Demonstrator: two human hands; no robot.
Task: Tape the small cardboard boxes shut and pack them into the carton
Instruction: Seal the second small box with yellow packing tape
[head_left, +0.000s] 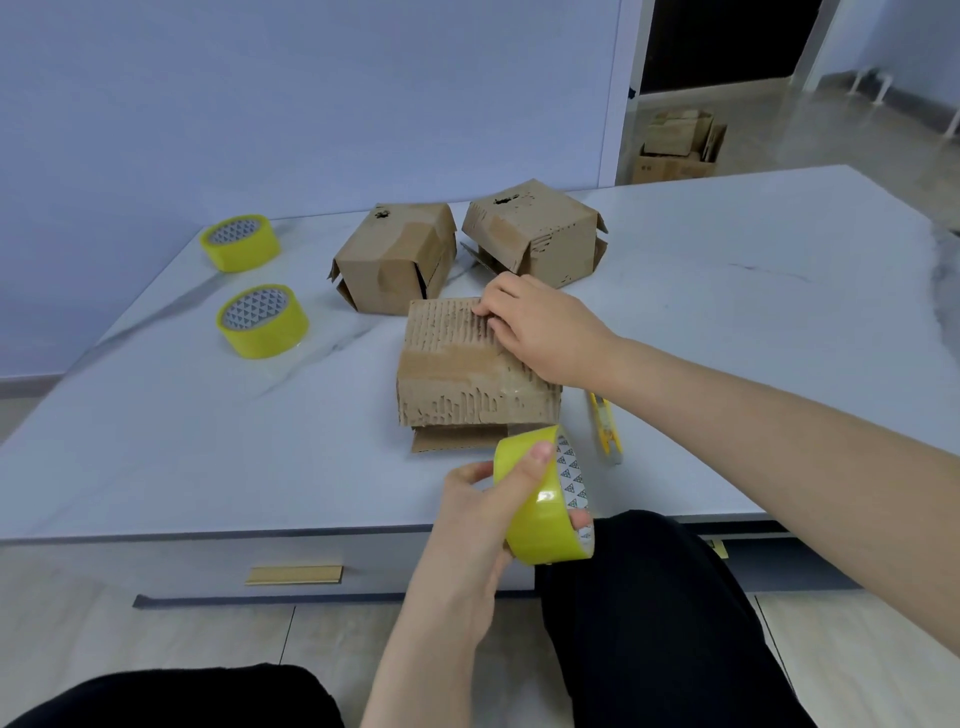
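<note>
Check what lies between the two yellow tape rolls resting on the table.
Nothing: in the head view, only bare tabletop separates the far tape roll from the near tape roll.

White marbled surface (727, 322). On it: back-left box (395, 260) and back-right box (535, 234) side by side, near box (457, 374) in front, far tape roll (240, 242) and near tape roll (263, 320) off left, yellow cutter (605, 426) just right of the near box.

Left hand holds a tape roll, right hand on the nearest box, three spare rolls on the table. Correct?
No. Head view shows two spare rolls on the table, not three; left hand holds a tape roll, right hand is on the nearest box.
</note>
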